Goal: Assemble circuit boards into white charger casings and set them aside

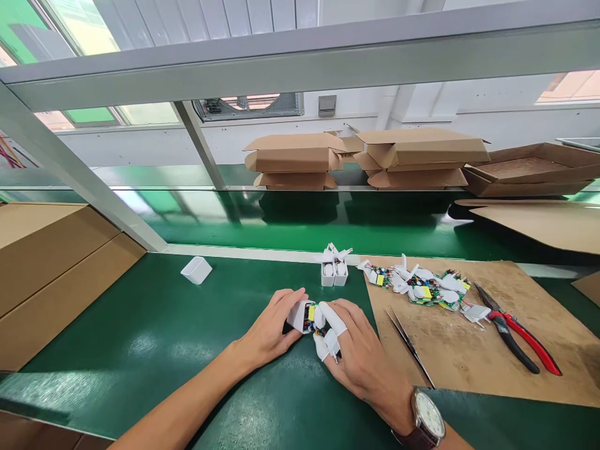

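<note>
My left hand (272,328) and my right hand (359,356) meet on the green bench top, both closed around one small white charger housing (300,314) with a circuit board (310,319) showing inside it. White finger cots cover my right thumb and fingertips, which press on the board end. A wristwatch sits on my right wrist. Just beyond the hands stand two assembled white charger units (334,272) upright. To the right lies a heap of loose circuit boards and white plug parts (424,287) on a brown board.
Tweezers (409,344) and red-handled pliers (515,334) lie on the brown hardboard mat (469,356). An empty white housing (197,270) lies at the left. A large cardboard box (51,262) stands far left. Folded cartons (295,159) are stacked behind the conveyor.
</note>
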`<state>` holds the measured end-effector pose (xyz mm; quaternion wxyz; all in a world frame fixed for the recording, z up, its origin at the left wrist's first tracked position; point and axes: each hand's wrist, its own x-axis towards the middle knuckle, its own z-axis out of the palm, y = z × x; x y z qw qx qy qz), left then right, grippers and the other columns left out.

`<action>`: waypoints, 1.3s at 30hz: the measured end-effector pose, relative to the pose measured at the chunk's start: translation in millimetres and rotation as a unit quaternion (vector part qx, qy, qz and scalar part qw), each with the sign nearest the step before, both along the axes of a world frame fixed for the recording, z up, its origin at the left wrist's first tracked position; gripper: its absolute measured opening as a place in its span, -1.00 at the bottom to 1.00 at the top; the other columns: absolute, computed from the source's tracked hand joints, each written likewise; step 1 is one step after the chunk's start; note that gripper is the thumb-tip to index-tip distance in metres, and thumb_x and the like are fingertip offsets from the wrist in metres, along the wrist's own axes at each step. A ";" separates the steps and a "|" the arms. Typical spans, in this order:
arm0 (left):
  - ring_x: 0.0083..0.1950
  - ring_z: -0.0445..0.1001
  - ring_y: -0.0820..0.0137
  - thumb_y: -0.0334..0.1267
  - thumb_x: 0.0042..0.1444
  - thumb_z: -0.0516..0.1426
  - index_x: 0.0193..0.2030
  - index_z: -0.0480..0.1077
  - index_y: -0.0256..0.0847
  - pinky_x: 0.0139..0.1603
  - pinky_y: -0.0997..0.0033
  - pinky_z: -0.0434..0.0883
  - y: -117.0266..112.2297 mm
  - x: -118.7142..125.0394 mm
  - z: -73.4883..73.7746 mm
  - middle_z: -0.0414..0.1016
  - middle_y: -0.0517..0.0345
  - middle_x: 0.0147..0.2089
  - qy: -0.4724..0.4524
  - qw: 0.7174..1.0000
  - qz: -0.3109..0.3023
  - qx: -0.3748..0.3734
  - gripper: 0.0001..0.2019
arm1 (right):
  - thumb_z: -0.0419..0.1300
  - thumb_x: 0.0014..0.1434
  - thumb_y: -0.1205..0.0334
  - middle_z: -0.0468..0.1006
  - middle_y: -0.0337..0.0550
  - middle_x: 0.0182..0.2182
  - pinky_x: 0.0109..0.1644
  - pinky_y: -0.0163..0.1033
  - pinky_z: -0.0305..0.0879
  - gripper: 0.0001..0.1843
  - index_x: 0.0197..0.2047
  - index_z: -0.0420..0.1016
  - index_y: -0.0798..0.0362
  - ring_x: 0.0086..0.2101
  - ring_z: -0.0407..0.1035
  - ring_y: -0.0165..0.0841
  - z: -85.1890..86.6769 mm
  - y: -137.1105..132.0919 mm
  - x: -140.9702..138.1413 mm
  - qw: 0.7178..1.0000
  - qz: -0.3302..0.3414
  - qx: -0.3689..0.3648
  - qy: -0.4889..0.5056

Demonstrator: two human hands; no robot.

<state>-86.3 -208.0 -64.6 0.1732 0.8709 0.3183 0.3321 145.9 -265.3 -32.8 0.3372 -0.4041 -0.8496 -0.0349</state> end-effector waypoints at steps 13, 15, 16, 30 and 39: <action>0.26 0.36 0.10 -0.39 0.27 0.20 0.54 -0.15 0.02 0.24 -0.06 0.47 -1.7 0.1 5.0 0.43 -0.10 0.25 -0.008 1.000 -0.009 0.002 -0.17 | 0.09 0.20 0.49 0.47 0.22 0.14 0.14 0.21 0.49 -0.28 0.42 0.08 0.22 0.16 0.33 0.04 2.6 0.1 -0.1 1.000 0.014 -0.009 0.008; 0.25 0.36 0.11 -0.39 0.27 0.20 0.53 -0.14 0.02 0.24 -0.05 0.48 -2.5 0.7 5.9 0.44 -0.10 0.25 -0.007 1.000 -0.007 0.001 -0.18 | 0.11 0.20 0.50 0.47 0.24 0.14 0.15 0.20 0.48 -0.30 0.41 0.10 0.26 0.17 0.31 0.04 2.6 -0.1 -0.4 1.000 0.017 -0.011 0.006; 0.25 0.36 0.11 -0.38 0.27 0.20 0.53 -0.14 0.02 0.24 -0.04 0.48 -2.9 0.8 6.3 0.44 -0.10 0.25 -0.007 1.000 -0.006 0.000 -0.18 | 0.11 0.20 0.50 0.47 0.25 0.13 0.15 0.20 0.48 -0.30 0.40 0.12 0.27 0.16 0.31 0.04 2.4 0.0 -0.6 1.000 0.018 -0.011 0.007; 0.22 0.38 0.12 -0.38 0.25 0.22 0.52 -0.08 -0.07 0.18 0.00 0.51 -2.2 1.1 7.3 0.49 -0.11 0.20 -0.016 0.999 0.003 0.031 -0.20 | 0.12 0.17 0.54 0.50 0.28 0.11 0.12 0.19 0.52 -0.36 0.33 0.20 0.31 0.15 0.33 0.04 6.0 1.4 -0.1 1.000 0.016 0.017 0.017; 0.20 0.38 0.12 -0.37 0.25 0.23 0.53 -0.08 -0.07 0.18 -0.03 0.51 -2.6 1.2 8.4 0.48 -0.12 0.21 -0.019 0.999 0.001 0.036 -0.19 | 0.10 0.17 0.54 0.50 0.23 0.11 0.09 0.21 0.53 -0.28 0.40 0.12 0.21 0.14 0.35 0.03 6.3 1.1 -0.7 0.999 0.014 0.022 0.026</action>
